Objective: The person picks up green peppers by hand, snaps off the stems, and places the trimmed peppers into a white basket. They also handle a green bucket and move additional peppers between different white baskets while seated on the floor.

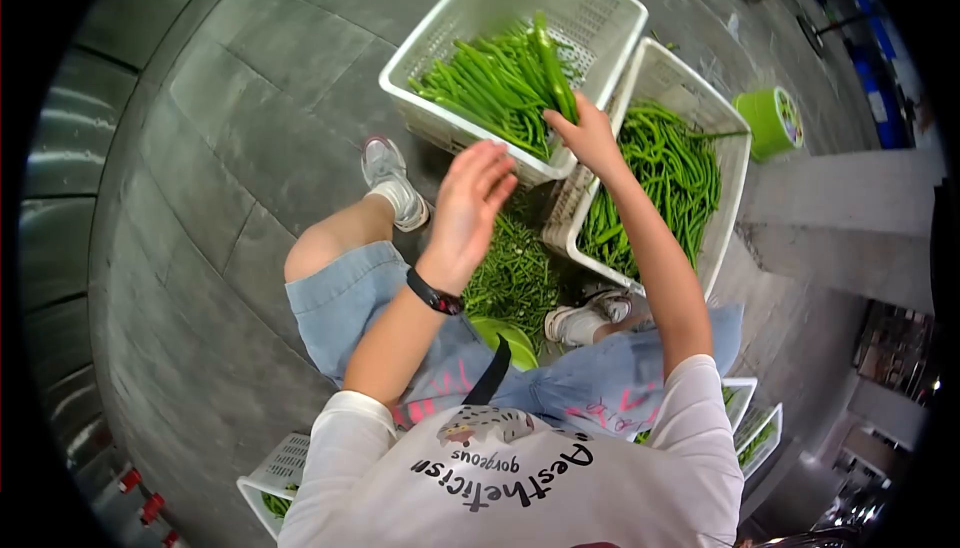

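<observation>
My right hand (588, 136) is closed around a few long green chili peppers (552, 66), held over the near right part of a white crate (420, 36). Inside that crate lies a layer of similar green peppers (490, 83), pointing mostly one way. My left hand (468, 203), with a dark band on its wrist, hovers in front of the crate's near wall. Its fingers are loosely bent and apart, with nothing in them. To the right, under my right forearm, a second white crate (735, 173) holds a heap of thinner-looking green peppers (665, 163).
Between my feet is a pile of small green bits, perhaps stems (515, 278), beside a light green tub (490, 333). A bright green bucket (765, 123) stands beyond the right crate. More white crates sit behind me, at left (262, 483) and right (740, 398).
</observation>
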Demonstrator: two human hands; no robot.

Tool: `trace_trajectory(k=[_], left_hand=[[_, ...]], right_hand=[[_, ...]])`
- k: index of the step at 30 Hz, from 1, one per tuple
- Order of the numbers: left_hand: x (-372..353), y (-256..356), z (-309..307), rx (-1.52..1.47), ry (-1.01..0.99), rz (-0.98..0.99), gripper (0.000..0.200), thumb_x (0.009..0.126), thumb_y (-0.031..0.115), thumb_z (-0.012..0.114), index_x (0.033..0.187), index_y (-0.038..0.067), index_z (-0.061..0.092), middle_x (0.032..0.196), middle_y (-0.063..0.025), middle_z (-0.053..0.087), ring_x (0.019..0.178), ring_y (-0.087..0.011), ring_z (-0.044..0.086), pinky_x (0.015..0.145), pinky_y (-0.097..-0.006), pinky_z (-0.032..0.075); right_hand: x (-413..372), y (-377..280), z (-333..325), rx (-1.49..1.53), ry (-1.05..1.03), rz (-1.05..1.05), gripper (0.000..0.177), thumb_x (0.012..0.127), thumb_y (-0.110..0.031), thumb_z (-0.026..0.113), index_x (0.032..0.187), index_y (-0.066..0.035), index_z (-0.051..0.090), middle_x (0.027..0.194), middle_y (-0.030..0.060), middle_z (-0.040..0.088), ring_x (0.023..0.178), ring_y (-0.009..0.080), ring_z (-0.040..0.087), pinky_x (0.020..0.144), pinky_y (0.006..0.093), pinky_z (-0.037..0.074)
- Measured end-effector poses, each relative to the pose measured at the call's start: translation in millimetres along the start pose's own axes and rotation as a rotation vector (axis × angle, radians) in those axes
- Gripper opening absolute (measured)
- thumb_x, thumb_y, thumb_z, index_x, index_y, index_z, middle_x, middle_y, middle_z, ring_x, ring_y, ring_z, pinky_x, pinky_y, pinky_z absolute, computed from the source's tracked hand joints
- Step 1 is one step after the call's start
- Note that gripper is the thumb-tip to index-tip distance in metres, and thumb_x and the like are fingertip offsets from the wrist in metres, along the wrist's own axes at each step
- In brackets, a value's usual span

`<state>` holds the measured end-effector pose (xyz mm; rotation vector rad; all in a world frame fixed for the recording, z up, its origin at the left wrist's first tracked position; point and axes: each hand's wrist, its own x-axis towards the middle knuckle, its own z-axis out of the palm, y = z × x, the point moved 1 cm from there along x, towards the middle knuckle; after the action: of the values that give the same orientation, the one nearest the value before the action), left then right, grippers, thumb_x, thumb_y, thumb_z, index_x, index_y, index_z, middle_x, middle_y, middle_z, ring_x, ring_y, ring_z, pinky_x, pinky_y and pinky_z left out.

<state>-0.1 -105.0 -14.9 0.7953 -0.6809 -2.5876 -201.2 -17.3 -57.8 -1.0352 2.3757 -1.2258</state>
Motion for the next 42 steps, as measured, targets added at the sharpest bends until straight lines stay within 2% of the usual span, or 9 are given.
trace_trajectory(k=[5, 10, 15, 19, 26, 29, 31, 35, 42], left_hand=[[-11, 3, 7, 0.0, -0.06, -0.05, 0.025, 0.092, 0.018, 0.054, 0.115, 0.007, 0.053, 0.108, -0.0059, 0.06, 0.094, -0.014, 0.057, 0.082, -0.0281, 0.044], [-17, 9, 21, -0.057, -0.11, -0.11, 0.026, 0.092, 0.018, 0.053, 0.115, 0.005, 0.053, 0.103, -0.0043, 0.057, 0.087, -0.0113, 0.054, 0.08, -0.0256, 0.042], [-27, 4, 25, -0.029, -0.181, -0.157, 0.026, 0.091, 0.017, 0.053, 0.114, 0.005, 0.053, 0.101, -0.0034, 0.057, 0.085, -0.0091, 0.054, 0.079, -0.0239, 0.042], [-36, -13, 30, 0.015, -0.206, -0.245, 0.02, 0.09, 0.017, 0.055, 0.107, 0.006, 0.056, 0.094, -0.0016, 0.059, 0.081, -0.0079, 0.055, 0.077, -0.0229, 0.043], [-56, -57, 27, 0.182, -0.302, -0.422, 0.015, 0.09, 0.016, 0.055, 0.101, 0.006, 0.057, 0.089, -0.0015, 0.06, 0.078, -0.0087, 0.056, 0.074, -0.0228, 0.045], [-61, -68, 23, 0.27, -0.332, -0.472, 0.014, 0.09, 0.015, 0.054, 0.1, 0.006, 0.058, 0.088, -0.0016, 0.06, 0.077, -0.0088, 0.056, 0.073, -0.0222, 0.045], [-58, -76, 17, 0.293, -0.32, -0.481, 0.013, 0.09, 0.015, 0.054, 0.099, 0.006, 0.058, 0.087, -0.0014, 0.06, 0.076, -0.0085, 0.056, 0.072, -0.0218, 0.045], [-46, -82, 11, 0.346, -0.276, -0.443, 0.012, 0.09, 0.014, 0.054, 0.098, 0.006, 0.058, 0.086, -0.0011, 0.06, 0.075, -0.0082, 0.056, 0.071, -0.0215, 0.044], [-36, -83, 14, 0.367, -0.251, -0.413, 0.011, 0.09, 0.013, 0.054, 0.098, 0.007, 0.058, 0.086, -0.0012, 0.06, 0.075, -0.0088, 0.056, 0.071, -0.0219, 0.044]], right_hand=[[70, 2, 93, -0.42, -0.007, 0.001, 0.037, 0.079, -0.025, 0.065, 0.098, 0.001, 0.049, 0.077, 0.028, 0.062, 0.075, 0.0461, 0.061, 0.069, 0.0531, 0.049], [76, 57, 150, -0.518, -0.11, 0.001, 0.054, 0.075, -0.031, 0.071, 0.111, 0.003, 0.048, 0.104, 0.0272, 0.056, 0.098, 0.0411, 0.056, 0.086, 0.0455, 0.046], [58, 48, 97, -0.332, -0.066, -0.232, 0.057, 0.075, -0.032, 0.073, 0.116, 0.002, 0.053, 0.115, 0.0188, 0.052, 0.106, 0.0348, 0.051, 0.089, 0.0391, 0.045], [21, 63, 7, 0.099, 0.067, -0.101, 0.032, 0.081, -0.018, 0.068, 0.107, -0.002, 0.06, 0.109, 0.0119, 0.057, 0.097, 0.0196, 0.059, 0.076, 0.0324, 0.05], [-106, 230, -116, -0.325, 0.445, 0.478, 0.021, 0.075, -0.015, 0.066, 0.092, -0.003, 0.065, 0.078, 0.0104, 0.067, 0.073, 0.0203, 0.064, 0.071, 0.0316, 0.051], [-137, 247, -91, -0.506, 0.19, 0.643, 0.039, 0.069, -0.031, 0.073, 0.094, -0.003, 0.064, 0.083, 0.0122, 0.068, 0.079, 0.0271, 0.065, 0.074, 0.0343, 0.051], [-144, 248, -60, -0.665, -0.082, 0.817, 0.088, 0.062, -0.055, 0.076, 0.12, 0.006, 0.049, 0.101, 0.0249, 0.063, 0.091, 0.0355, 0.063, 0.082, 0.0377, 0.051], [-138, 204, -5, -0.961, -0.078, 1.054, 0.099, 0.063, -0.051, 0.078, 0.132, 0.002, 0.03, 0.129, 0.0169, 0.043, 0.118, 0.0342, 0.043, 0.093, 0.0477, 0.043], [-151, 243, -28, -0.626, 0.102, 1.17, 0.051, 0.069, -0.034, 0.075, 0.106, -0.001, 0.062, 0.111, 0.0171, 0.063, 0.101, 0.0313, 0.062, 0.082, 0.042, 0.051]])
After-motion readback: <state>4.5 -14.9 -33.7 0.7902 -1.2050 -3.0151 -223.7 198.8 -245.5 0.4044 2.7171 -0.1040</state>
